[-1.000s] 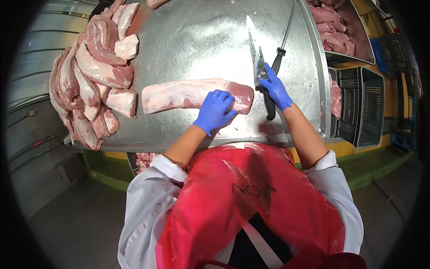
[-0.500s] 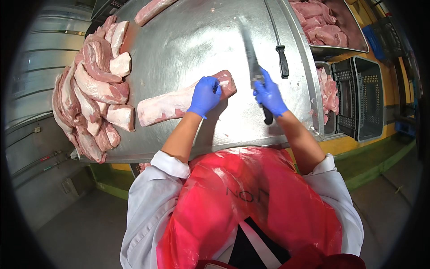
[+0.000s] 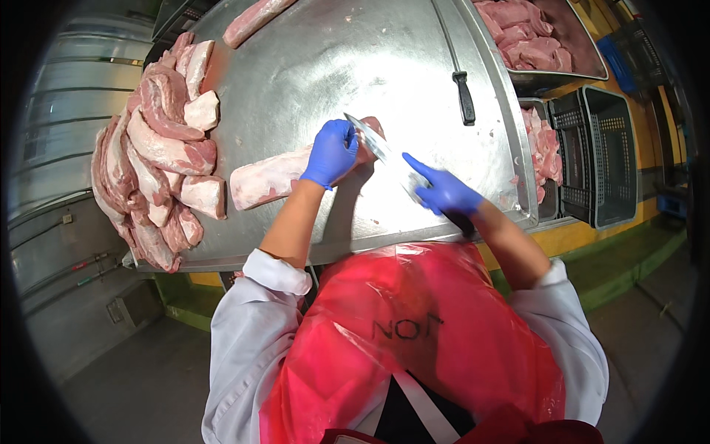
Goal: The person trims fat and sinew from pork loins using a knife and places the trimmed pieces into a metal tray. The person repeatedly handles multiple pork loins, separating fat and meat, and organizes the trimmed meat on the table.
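My left hand (image 3: 332,152), in a blue glove, has its fingers curled on the right part of a long pale pink piece of meat (image 3: 262,180), which lies slanted on the steel table (image 3: 481,159). My right hand (image 3: 447,191), also gloved, is closed round the black handle of a long knife (image 3: 370,137), index finger stretched along it. The blade points up and left, its tip at the meat just beside my left fingers. It is partly smeared by motion.
A large pile of meat (image 3: 159,166) lies at the left, another piece (image 3: 248,22) at the top. A black-handled rod (image 3: 462,96) lies at the right, beyond which stand a metal tub of meat (image 3: 532,41), a bin of pink pieces (image 3: 541,148) and grey crates (image 3: 606,155).
My right hand has moved down, swinging the blade leftward from upright onto the meat. The meat's right end has risen up the table and shifted left. My left hand has moved up and left.
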The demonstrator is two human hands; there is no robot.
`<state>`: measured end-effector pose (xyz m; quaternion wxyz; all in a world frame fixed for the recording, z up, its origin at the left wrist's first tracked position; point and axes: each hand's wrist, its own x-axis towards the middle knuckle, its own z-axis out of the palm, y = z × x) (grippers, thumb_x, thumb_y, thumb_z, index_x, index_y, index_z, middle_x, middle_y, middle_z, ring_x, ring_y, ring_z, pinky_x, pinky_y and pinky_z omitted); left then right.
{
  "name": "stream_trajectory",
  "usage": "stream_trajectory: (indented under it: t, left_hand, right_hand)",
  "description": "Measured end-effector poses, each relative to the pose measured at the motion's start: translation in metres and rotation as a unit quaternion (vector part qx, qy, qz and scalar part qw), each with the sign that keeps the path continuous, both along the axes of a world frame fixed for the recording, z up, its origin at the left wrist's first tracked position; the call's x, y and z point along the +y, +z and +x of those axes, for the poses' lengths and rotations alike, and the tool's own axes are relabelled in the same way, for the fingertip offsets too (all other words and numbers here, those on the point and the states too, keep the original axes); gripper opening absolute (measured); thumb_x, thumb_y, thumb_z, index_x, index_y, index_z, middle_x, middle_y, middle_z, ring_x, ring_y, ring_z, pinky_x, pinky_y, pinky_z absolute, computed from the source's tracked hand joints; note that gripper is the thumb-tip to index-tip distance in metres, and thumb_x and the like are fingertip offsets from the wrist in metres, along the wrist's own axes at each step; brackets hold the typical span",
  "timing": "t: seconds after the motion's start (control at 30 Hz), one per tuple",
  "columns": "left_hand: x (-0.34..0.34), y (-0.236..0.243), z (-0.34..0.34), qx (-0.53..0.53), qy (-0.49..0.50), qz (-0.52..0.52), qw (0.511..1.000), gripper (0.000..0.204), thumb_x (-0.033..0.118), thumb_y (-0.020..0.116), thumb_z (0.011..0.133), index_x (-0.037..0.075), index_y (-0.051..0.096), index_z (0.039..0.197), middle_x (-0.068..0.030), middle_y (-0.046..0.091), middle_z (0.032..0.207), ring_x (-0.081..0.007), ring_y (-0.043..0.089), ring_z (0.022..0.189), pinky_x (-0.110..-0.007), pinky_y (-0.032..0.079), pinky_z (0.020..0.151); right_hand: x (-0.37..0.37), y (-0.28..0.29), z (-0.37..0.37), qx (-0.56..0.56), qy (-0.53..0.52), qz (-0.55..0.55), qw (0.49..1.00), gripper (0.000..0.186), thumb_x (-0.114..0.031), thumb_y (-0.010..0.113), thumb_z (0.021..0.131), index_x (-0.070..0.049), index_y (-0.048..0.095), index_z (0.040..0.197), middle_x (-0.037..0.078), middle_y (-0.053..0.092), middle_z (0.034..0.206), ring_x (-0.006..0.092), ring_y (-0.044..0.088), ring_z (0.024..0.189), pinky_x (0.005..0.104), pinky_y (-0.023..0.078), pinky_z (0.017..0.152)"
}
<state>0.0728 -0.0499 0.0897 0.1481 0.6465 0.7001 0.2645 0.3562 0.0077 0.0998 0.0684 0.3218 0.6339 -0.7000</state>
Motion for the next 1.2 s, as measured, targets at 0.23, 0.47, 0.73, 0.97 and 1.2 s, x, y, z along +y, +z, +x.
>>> stream_trajectory:
  t: [0.23,0.47,0.73,0.97,1.2]
  left_hand:
    - [0.014,0.006,-0.017,-0.013,0.001,-0.040,0.999,0.010,0.010,0.069,0.084,0.003,0.063,0.087,-0.0154,0.064,0.078,-0.0294,0.062,0.071,-0.038,0.051,0.068]
    - [0.033,0.036,-0.018,-0.140,0.001,-0.126,0.982,0.013,0.013,0.068,0.086,0.001,0.063,0.084,-0.0065,0.060,0.070,-0.0103,0.055,0.064,-0.029,0.048,0.061]
    - [0.049,0.031,-0.050,-0.243,0.030,-0.117,0.962,0.009,0.009,0.065,0.093,0.001,0.063,0.089,-0.0013,0.064,0.082,-0.0082,0.058,0.077,-0.026,0.049,0.071]
    - [0.065,0.068,-0.044,-0.306,0.014,-0.089,0.948,0.013,0.013,0.066,0.092,0.002,0.063,0.085,-0.0008,0.064,0.079,-0.0090,0.057,0.073,-0.027,0.049,0.070]
    - [0.052,0.097,-0.047,-0.356,0.051,-0.098,0.928,0.010,0.013,0.067,0.093,0.003,0.065,0.090,-0.0020,0.066,0.083,-0.0088,0.058,0.075,-0.025,0.047,0.070]
  right_hand:
    - [0.018,0.010,-0.066,0.022,0.005,0.013,1.000,0.071,-0.019,0.050,0.098,-0.032,0.019,0.160,0.008,0.059,0.078,0.0137,0.057,0.060,0.0292,0.052,0.056]
    - [0.018,-0.010,-0.080,0.038,0.023,0.001,0.999,0.079,-0.012,0.052,0.093,-0.025,0.015,0.162,0.012,0.062,0.082,0.0148,0.058,0.060,0.0314,0.054,0.057]
    - [-0.024,-0.003,-0.033,0.041,0.084,-0.058,0.994,0.078,-0.013,0.050,0.094,-0.026,0.014,0.162,0.011,0.061,0.082,0.0150,0.060,0.061,0.0306,0.056,0.059]
    - [-0.032,-0.010,-0.140,0.100,-0.048,-0.029,0.993,0.074,-0.016,0.046,0.097,-0.024,0.011,0.162,0.012,0.065,0.089,0.0169,0.061,0.060,0.0333,0.055,0.060]
    - [-0.065,-0.005,-0.136,0.101,-0.044,-0.028,0.993,0.076,-0.015,0.052,0.097,-0.018,0.011,0.162,0.011,0.063,0.073,0.0183,0.061,0.055,0.0338,0.054,0.055]
